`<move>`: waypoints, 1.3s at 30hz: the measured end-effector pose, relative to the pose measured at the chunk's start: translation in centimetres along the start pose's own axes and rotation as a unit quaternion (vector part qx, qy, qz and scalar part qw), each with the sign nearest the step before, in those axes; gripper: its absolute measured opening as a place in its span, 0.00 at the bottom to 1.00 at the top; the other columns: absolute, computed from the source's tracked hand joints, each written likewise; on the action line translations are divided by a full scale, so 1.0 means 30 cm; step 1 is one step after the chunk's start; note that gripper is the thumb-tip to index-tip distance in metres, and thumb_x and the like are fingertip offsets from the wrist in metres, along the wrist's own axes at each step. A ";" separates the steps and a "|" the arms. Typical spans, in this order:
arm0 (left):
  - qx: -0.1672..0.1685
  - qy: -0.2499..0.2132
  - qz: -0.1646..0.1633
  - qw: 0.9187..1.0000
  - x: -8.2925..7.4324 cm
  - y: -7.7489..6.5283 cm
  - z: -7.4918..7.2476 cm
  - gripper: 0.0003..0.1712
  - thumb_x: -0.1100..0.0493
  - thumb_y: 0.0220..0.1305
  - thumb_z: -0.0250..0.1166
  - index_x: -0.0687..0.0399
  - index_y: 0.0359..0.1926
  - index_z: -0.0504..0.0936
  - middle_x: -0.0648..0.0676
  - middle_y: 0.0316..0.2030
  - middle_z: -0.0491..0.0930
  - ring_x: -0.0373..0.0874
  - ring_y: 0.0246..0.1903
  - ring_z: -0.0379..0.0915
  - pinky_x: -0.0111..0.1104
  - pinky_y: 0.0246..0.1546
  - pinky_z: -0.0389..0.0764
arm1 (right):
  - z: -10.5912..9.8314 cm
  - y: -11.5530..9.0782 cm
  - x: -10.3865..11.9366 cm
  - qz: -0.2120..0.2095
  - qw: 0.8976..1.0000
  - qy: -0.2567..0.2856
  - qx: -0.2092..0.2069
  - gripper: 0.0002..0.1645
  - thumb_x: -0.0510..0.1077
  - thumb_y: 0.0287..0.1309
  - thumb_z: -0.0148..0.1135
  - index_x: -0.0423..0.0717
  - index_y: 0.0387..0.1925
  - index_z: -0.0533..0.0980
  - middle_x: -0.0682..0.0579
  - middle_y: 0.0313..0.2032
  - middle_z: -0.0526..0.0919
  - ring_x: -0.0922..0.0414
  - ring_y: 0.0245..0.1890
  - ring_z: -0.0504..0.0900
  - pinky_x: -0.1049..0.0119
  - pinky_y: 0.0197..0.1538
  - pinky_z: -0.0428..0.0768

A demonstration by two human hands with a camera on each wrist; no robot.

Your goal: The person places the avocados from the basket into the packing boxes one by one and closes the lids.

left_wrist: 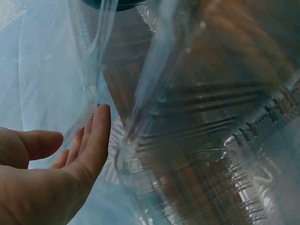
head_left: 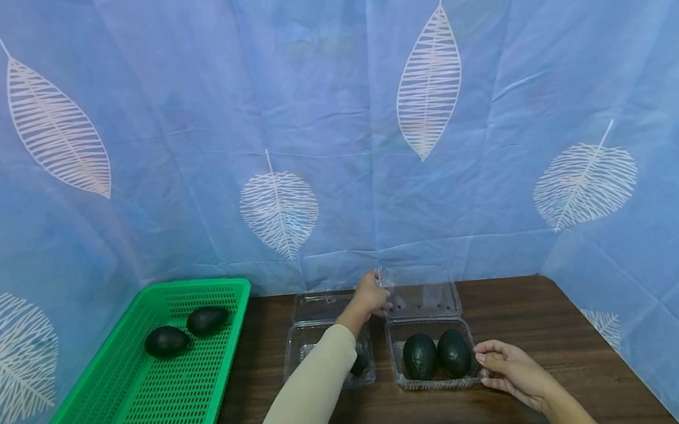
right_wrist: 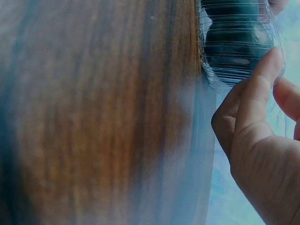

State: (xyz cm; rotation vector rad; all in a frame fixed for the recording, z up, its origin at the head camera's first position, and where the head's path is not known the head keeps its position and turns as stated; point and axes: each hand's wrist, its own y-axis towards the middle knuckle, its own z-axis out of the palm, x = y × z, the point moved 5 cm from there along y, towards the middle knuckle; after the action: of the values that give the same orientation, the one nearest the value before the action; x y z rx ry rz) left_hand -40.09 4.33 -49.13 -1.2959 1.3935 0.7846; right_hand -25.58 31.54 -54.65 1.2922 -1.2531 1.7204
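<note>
A clear plastic clamshell box (head_left: 439,384) stands with its lid (head_left: 422,299) raised at the back and two dark green avocados (head_left: 454,354) side by side in its base. My left hand (head_left: 373,294) reaches across and pinches the left edge of that lid; the left wrist view shows thumb and fingers (left_wrist: 101,126) at the thin plastic edge. With thumb and fingertips, my right hand (head_left: 514,370) grips the right side of the base, close beside the avocados. In the right wrist view the fingers (right_wrist: 269,68) lie against the ribbed wall.
Left of it sits a second open clear box (head_left: 294,351), partly behind my left sleeve (head_left: 312,389), with something dark inside. A green plastic basket (head_left: 211,412) at the left holds two more avocados (head_left: 168,341). Blue leaf-patterned cloth (head_left: 330,105) hangs behind the wooden table (head_left: 523,303).
</note>
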 end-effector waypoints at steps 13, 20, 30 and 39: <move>-0.007 0.004 0.057 0.998 -0.033 -0.035 -0.015 0.18 0.77 0.70 0.55 0.61 0.56 0.74 0.59 0.39 0.80 0.52 0.35 0.84 0.30 0.21 0.77 | 0.000 0.004 -0.012 0.003 1.000 -0.011 -0.008 0.27 0.48 0.78 0.56 0.34 0.64 0.63 0.50 0.51 0.72 0.61 0.41 0.78 0.65 0.50 0.86; 0.023 0.038 0.125 0.991 -0.055 -0.085 -0.025 0.13 0.76 0.72 0.52 0.66 0.53 0.75 0.61 0.42 0.79 0.55 0.45 0.82 0.35 0.36 0.81 | -0.001 0.004 -0.014 0.000 1.000 -0.016 -0.003 0.26 0.48 0.78 0.55 0.33 0.64 0.63 0.50 0.52 0.71 0.60 0.42 0.77 0.65 0.50 0.85; 0.032 0.105 0.183 0.977 -0.092 -0.164 -0.041 0.12 0.75 0.69 0.57 0.64 0.50 0.79 0.61 0.46 0.82 0.49 0.43 0.80 0.36 0.40 0.82 | 0.000 0.006 -0.009 0.004 1.000 -0.016 0.000 0.26 0.48 0.79 0.54 0.33 0.64 0.63 0.49 0.53 0.71 0.60 0.42 0.77 0.65 0.50 0.85; 0.050 0.147 0.216 0.964 -0.084 -0.232 -0.035 0.11 0.72 0.71 0.60 0.53 0.46 0.78 0.53 0.46 0.79 0.43 0.47 0.79 0.36 0.47 0.82 | 0.002 0.002 -0.003 0.006 1.000 -0.020 -0.007 0.27 0.49 0.79 0.54 0.32 0.65 0.62 0.49 0.52 0.71 0.60 0.42 0.77 0.64 0.50 0.85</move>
State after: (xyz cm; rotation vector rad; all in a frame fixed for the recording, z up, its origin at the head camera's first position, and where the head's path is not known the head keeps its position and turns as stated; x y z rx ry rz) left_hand -33.93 2.66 -45.24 -1.0710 1.9718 0.8159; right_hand -25.60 31.46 -54.74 1.3180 -1.2964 1.6996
